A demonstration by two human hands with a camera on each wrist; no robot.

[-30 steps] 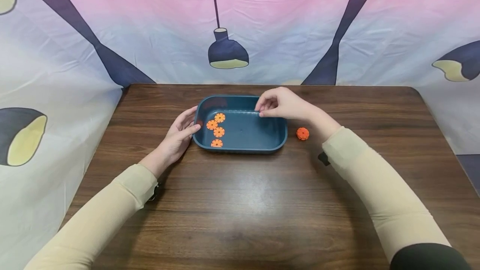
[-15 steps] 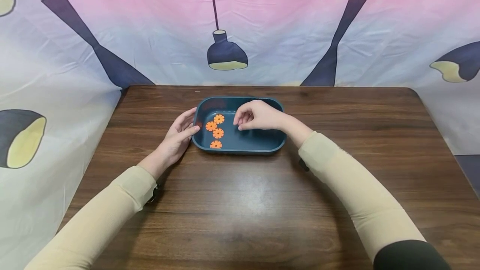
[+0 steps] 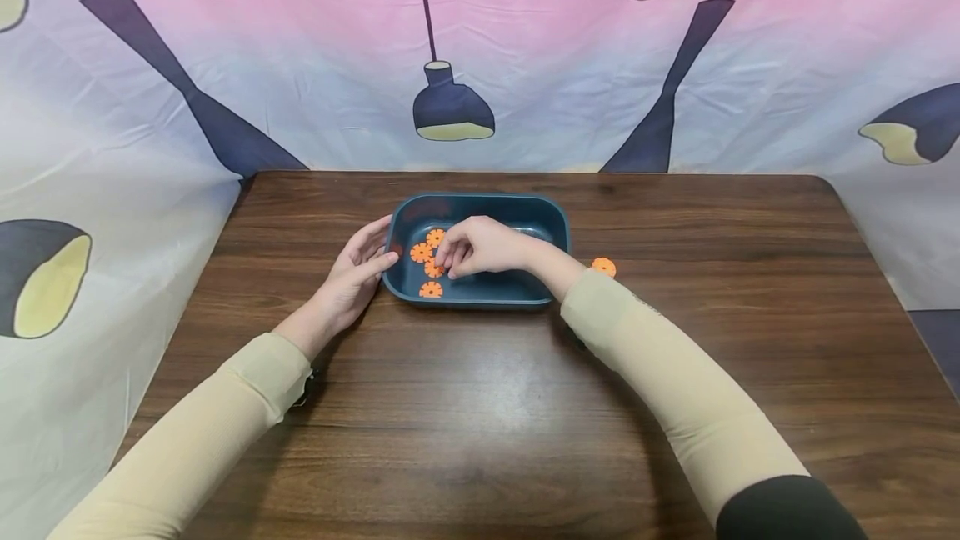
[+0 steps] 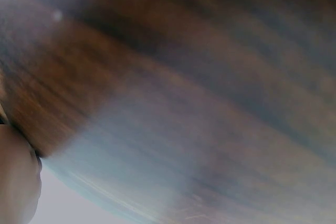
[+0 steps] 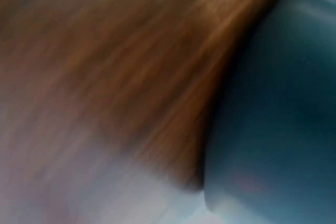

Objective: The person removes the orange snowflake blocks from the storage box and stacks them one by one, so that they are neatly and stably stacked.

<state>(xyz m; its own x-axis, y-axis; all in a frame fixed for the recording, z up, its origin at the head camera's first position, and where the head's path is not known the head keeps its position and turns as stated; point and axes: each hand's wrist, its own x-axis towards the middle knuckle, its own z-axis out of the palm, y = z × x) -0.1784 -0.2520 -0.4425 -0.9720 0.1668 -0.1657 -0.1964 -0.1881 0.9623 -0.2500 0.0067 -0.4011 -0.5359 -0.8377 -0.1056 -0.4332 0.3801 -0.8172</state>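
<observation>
behind right fingers (image 3: pixel 453 247), half-hidden orange disc (image 3: pixel 432 269)

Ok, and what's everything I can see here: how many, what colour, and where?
Table: one, brown wood-look, across the middle
Tray: one, dark blue-green, on the table
Notched discs: four visible, orange, inside the tray toward its left end
Outer disc: one visible, orange, right of the tray, partly hidden
Backdrop: pink, blue and white with dark lamp prints, behind and beside the table
Cream sleeves: two, on the forearms
Black sleeve: one, lower right
Left hand: one, bare, gripping the tray's left end
Right hand: one, bare, over the discs; whether it holds one is unclear
</observation>
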